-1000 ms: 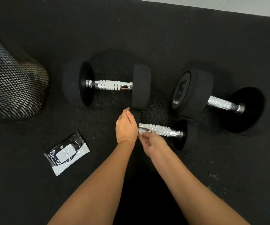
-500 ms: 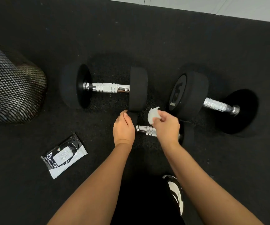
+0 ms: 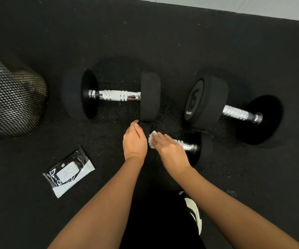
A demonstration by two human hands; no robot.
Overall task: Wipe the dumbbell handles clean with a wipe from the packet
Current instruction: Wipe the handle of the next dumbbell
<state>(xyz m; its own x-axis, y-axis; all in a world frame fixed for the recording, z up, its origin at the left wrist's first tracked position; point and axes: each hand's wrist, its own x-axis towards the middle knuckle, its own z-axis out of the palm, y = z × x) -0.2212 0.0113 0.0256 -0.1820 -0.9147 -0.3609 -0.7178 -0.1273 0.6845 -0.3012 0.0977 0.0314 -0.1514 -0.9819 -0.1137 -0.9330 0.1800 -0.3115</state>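
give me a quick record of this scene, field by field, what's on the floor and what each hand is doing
surface: black rubber floor
dumbbells: three; small dumbbell nearest, two larger behind
left hand: steadies the small dumbbell's near end
right hand: presses a white wipe on its chrome handle
wipe packet: flat on the floor, left of the arms
mesh bin: far left

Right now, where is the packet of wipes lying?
In the head view, the packet of wipes lies flat on the black floor mat at lower left, left of the person's left forearm and below the mesh bin.
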